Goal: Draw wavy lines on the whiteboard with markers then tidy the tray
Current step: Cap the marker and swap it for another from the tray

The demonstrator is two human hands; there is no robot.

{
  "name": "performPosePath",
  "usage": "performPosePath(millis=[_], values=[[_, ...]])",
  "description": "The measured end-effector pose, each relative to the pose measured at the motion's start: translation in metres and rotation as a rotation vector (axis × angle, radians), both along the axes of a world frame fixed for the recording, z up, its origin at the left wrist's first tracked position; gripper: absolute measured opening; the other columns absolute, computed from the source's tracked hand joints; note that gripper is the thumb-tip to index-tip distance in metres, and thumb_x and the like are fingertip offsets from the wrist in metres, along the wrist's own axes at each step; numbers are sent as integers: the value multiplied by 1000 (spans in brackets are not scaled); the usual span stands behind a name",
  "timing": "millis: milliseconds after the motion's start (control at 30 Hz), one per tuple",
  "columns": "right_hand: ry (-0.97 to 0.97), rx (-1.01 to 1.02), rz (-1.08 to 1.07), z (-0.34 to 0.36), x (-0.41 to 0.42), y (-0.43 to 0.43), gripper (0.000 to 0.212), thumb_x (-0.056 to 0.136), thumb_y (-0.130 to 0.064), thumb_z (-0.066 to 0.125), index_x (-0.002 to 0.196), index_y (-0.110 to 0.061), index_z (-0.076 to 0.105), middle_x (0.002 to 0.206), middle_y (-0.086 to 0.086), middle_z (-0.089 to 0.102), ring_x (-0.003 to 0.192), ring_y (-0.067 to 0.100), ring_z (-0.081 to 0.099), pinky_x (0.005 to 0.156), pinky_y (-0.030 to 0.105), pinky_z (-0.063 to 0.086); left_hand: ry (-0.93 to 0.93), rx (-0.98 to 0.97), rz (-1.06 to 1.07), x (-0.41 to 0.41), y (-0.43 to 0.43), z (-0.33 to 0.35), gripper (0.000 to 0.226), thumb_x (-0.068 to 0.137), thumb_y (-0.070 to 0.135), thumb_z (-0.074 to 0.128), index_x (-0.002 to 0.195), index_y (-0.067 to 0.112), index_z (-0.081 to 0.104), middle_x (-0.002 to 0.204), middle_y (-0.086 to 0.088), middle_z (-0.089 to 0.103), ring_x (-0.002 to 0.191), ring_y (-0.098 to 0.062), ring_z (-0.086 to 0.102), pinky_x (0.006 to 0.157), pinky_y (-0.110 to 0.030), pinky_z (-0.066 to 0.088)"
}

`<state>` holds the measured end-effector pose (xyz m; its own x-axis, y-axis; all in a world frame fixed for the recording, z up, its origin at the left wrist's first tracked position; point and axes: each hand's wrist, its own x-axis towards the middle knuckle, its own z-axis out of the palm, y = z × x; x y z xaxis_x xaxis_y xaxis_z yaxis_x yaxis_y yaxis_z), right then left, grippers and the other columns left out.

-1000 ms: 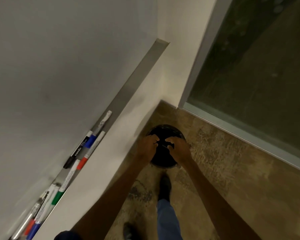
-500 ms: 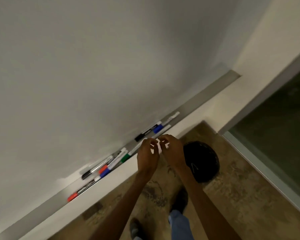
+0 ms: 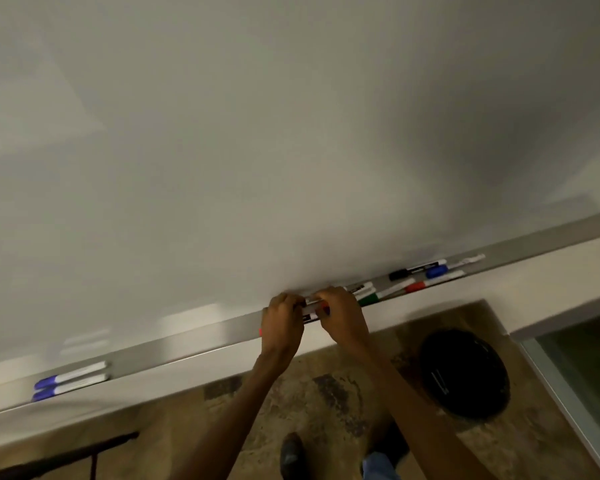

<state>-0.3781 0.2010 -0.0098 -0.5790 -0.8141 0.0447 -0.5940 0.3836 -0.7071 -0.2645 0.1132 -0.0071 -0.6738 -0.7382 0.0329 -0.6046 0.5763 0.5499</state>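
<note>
Head view. Motion blur softens the whole frame, and both hands cover the middle of the tray point(image 3: 201, 337), so the markers under them show only as white barrel pieces point(image 3: 310, 308) between the fingers, with a red tip peeking out at the left hand's nine o'clock. The left hand point(image 3: 282, 323) and right hand point(image 3: 343, 315) sit curled just beside each other, fingers closed down on those barrels; how many each holds cannot be told. Writing on the marker labels is unreadable.

The whiteboard point(image 3: 291, 133) fills the frame from nine through twelve to three o'clock and looks blank. The tray runs along its lower edge, rising toward three o'clock, where it is cut off by the frame. A bare stretch of tray lies at the hands' eight o'clock.

In the tray: two blue markers point(image 3: 70, 381) side by side at eight o'clock, well apart from the hands; a green marker point(image 3: 378, 296) just past the right hand; then a red marker point(image 3: 426, 285), a black marker point(image 3: 416, 270) and a blue cap point(image 3: 436, 271) near two o'clock.

On the floor at four o'clock sits a round black bin point(image 3: 465, 372), below the tray.
</note>
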Motion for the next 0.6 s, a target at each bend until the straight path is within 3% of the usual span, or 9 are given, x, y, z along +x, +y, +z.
performPosePath(millis=[100,200,367,500,600], values=[[28,60,81,-7,17,-5,26,82,-12,72,109,-14,71,107,5,71,100,23,63,91,29,46,-165,-25,16,31,-11,-15,32,92,4,48,115,17,66,116,-2,61,108,-24,51,84,-35,39],[45,131,161,-11,33,-13,32,84,-15,73,116,-13,68,114,6,68,108,22,59,96,30,44,-277,20,17,55,-18,-24,22,98,20,50,115,18,64,117,-1,55,113,-22,45,87,-36,35],[87,236,230,-17,58,-29,39,84,-20,73,121,-16,64,118,4,64,111,21,56,96,32,46,-217,71,-17,78,-33,-31,16,96,18,57,111,17,64,109,-4,58,106,-22,51,85,-34,39],[73,199,225,-13,70,-41,28,87,-24,69,114,-15,68,111,3,68,102,20,62,90,33,51,-144,122,-54,88,-47,-21,10,93,19,59,97,17,68,99,-5,67,92,-25,61,79,-35,48],[93,126,219,-6,74,-48,24,89,-24,67,112,-17,69,110,3,69,101,19,62,92,34,52,-13,153,-58,97,-56,-10,14,93,15,59,101,15,71,96,-2,68,84,-19,61,72,-25,47]])
